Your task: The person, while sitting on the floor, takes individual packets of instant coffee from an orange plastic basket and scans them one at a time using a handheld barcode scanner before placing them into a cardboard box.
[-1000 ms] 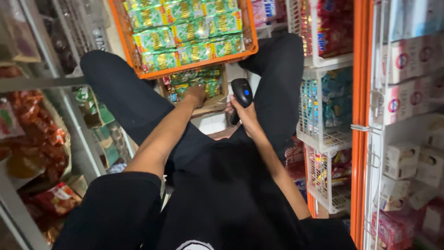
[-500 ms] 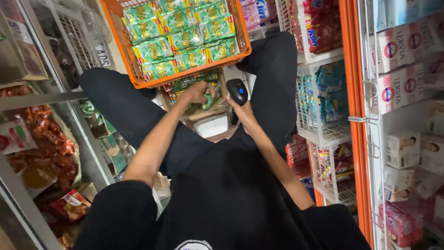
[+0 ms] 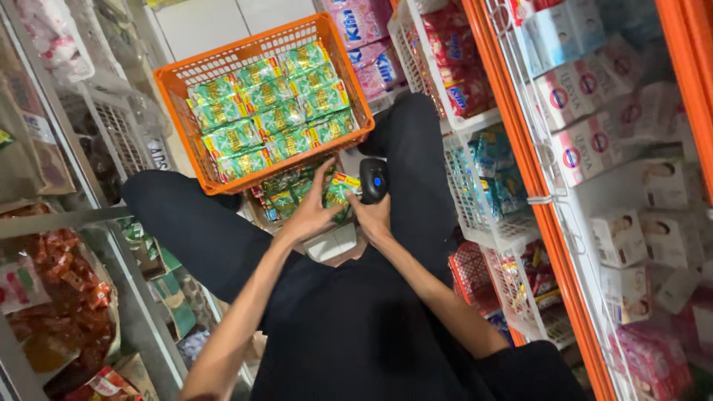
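I sit on the floor in black clothes, legs spread around a low cardboard box (image 3: 278, 212) of green packets. My left hand (image 3: 312, 212) grips a green packet (image 3: 339, 191) lifted from that box. My right hand (image 3: 373, 215) holds a black handheld scanner (image 3: 373, 178) right beside the packet. Just beyond the box stands an orange plastic basket (image 3: 186, 74) packed with several rows of the same green packets (image 3: 271, 111).
White wire racks (image 3: 475, 215) of packaged goods and an orange-framed shelf (image 3: 535, 171) of white and pink boxes line the right. Grey shelving (image 3: 67, 219) with red snack bags stands on the left. Pink packs (image 3: 364, 37) sit behind the basket.
The view has tilted, shifting the basket right and down. My left hand has lifted a green packet out of the box and brought it next to the scanner.
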